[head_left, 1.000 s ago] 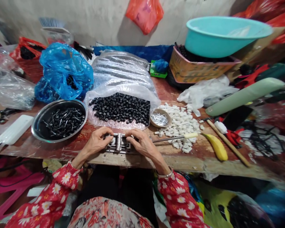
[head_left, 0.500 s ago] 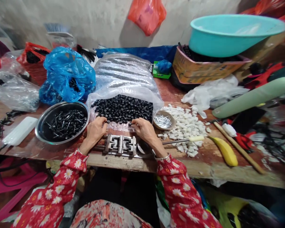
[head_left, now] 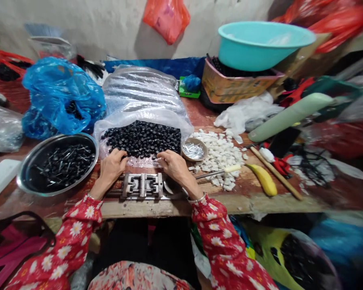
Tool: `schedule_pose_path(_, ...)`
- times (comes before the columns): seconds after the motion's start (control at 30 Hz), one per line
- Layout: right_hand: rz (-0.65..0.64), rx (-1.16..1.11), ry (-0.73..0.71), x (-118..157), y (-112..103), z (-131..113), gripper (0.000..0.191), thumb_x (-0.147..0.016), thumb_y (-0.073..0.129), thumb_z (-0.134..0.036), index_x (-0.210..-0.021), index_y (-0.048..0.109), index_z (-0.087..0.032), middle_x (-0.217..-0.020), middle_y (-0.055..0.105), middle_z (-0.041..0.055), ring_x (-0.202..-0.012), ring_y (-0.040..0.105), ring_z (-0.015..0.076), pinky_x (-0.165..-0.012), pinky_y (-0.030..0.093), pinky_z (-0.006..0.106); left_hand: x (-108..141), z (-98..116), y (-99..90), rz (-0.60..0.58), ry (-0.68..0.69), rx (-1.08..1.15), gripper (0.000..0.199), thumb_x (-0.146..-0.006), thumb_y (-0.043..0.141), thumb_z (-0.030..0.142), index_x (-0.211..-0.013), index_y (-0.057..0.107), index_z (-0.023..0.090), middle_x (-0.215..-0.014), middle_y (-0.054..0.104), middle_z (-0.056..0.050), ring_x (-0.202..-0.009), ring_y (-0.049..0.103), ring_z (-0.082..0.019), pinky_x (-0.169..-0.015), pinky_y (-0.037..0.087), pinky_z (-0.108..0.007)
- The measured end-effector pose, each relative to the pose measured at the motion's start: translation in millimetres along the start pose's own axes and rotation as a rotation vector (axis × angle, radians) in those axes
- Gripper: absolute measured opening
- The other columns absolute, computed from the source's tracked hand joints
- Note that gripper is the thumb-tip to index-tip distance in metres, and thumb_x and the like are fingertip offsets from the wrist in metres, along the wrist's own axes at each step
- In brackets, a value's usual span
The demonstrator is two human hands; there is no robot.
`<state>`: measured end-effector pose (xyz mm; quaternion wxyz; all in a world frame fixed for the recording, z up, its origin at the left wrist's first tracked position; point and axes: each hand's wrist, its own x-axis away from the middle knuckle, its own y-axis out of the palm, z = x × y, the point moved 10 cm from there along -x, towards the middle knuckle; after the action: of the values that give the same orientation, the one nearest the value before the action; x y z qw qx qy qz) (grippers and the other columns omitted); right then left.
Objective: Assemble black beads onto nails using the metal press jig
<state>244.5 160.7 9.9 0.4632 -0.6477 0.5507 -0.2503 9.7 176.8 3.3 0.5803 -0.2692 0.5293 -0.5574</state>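
The left hand (head_left: 110, 171) and right hand (head_left: 175, 167) rest just behind a steel slotted jig (head_left: 142, 186)
Fingers are curled at glossy black round beads (head_left: 140, 139) — any grip on a bead cannot be told.

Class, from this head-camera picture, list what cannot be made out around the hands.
Head view:
1. Under the left hand and right hand: the hands hide what the fingers touch.
2. Inside the cardboard box: the turquoise basin covers most of it.
3. Markings on the black beads: too small.

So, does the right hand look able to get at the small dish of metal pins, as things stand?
Probably yes. The right hand rests on the clear plastic bag, and the small dish of pins sits just ahead, to its right, with nothing visible in between.
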Motion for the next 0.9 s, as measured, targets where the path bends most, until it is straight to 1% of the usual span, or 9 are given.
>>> schedule_pose_path(0.1,0.084,0.036,0.040,7,-30,14,0.021,-0.103,0.056,-0.024,-0.106,0.076,-0.024,-0.104,0.072,0.0076,-0.099,0.063,0.0240,-0.085,0.045,0.033,0,-5,1.2,0.035,0.013,0.007,0.021,-0.099,0.059,0.035,-0.105,0.074,0.022,-0.104,0.070,-0.006,-0.089,0.065,-0.022,-0.068,0.040,-0.030)
schedule_pose_path(0.17,0.168,0.096,0.133,13,-56,40,0.025,-0.104,0.053,-0.023,-0.106,0.077,-0.023,-0.104,0.072,0.0100,-0.102,0.061,0.0265,-0.088,0.045,0.036,-1,-7,4.0,0.039,0.009,-0.009,0.022,-0.099,0.058,0.037,-0.106,0.074,0.023,-0.103,0.070,-0.006,-0.086,0.065,-0.022,-0.066,0.039,-0.030)
schedule_pose_path(0.23,0.195,0.182,0.256,17,-74,71,0.027,-0.102,0.051,-0.020,-0.107,0.078,-0.022,-0.108,0.072,0.0128,-0.104,0.060,0.0285,-0.089,0.044,0.038,-1,-7,6.0,0.033,0.004,-0.020,0.024,-0.099,0.057,0.038,-0.106,0.073,0.023,-0.103,0.070,-0.006,-0.085,0.065,-0.022,-0.066,0.038,-0.030)
schedule_pose_path(0.3,0.151,0.253,0.340,16,-80,97,0.025,-0.099,0.055,-0.020,-0.106,0.079,-0.021,-0.111,0.073,0.0142,-0.104,0.060,0.0294,-0.088,0.044,0.039,-1,-6,6.2,0.028,0.003,-0.017,0.024,-0.100,0.056,0.038,-0.107,0.073,0.022,-0.104,0.069,-0.006,-0.086,0.064,-0.021,-0.066,0.038,-0.030)
schedule_pose_path(0.37,0.092,0.279,0.353,10,-76,110,0.019,-0.095,0.063,-0.024,-0.101,0.080,-0.022,-0.109,0.075,0.0130,-0.102,0.062,0.0292,-0.087,0.044,0.038,-1,-5,5.6,0.028,0.004,-0.012,0.024,-0.099,0.056,0.038,-0.107,0.073,0.022,-0.105,0.069,-0.006,-0.085,0.064,-0.021,-0.066,0.038,-0.030)
schedule_pose_path(0.47,0.070,0.276,0.337,-4,-67,114,0.013,-0.090,0.068,-0.026,-0.091,0.080,-0.023,-0.101,0.077,0.0101,-0.100,0.064,0.0276,-0.085,0.043,0.036,-1,-6,5.0,0.036,0.008,-0.004,0.024,-0.099,0.055,0.038,-0.106,0.072,0.022,-0.104,0.069,-0.006,-0.084,0.063,-0.021,-0.066,0.037,-0.030)
schedule_pose_path(0.63,0.069,0.212,0.321,-18,-57,114,0.018,-0.083,0.061,-0.014,-0.079,0.076,-0.023,-0.088,0.078,0.0077,-0.087,0.067,0.0230,-0.076,0.042,0.031,-2,-8,5.2,0.044,0.028,0.006,0.024,-0.098,0.055,0.037,-0.106,0.072,0.022,-0.104,0.069,-0.006,-0.087,0.064,-0.022,-0.067,0.040,-0.030)
schedule_pose_path(0.8,0.137,0.111,0.285,-10,-68,115,0.018,-0.087,0.053,-0.018,-0.081,0.069,-0.021,-0.087,0.074,0.0081,-0.084,0.062,0.0220,-0.076,0.043,0.030,0,-5,4.5,0.045,0.044,0.006,0.025,-0.099,0.054,0.036,-0.108,0.072,0.022,-0.105,0.071,-0.006,-0.090,0.066,-0.022,-0.071,0.043,-0.030)
schedule_pose_path(0.9,0.203,0.055,0.264,-2,-80,113,0.017,-0.091,0.047,-0.021,-0.087,0.063,-0.021,-0.089,0.071,0.0073,-0.083,0.060,0.0216,-0.077,0.043,0.031,2,-3,-4.9,0.108,0.030,0.029,0.027,-0.100,0.054,0.039,-0.110,0.072,0.022,-0.107,0.072,-0.007,-0.090,0.067,-0.023,-0.073,0.045,-0.031)
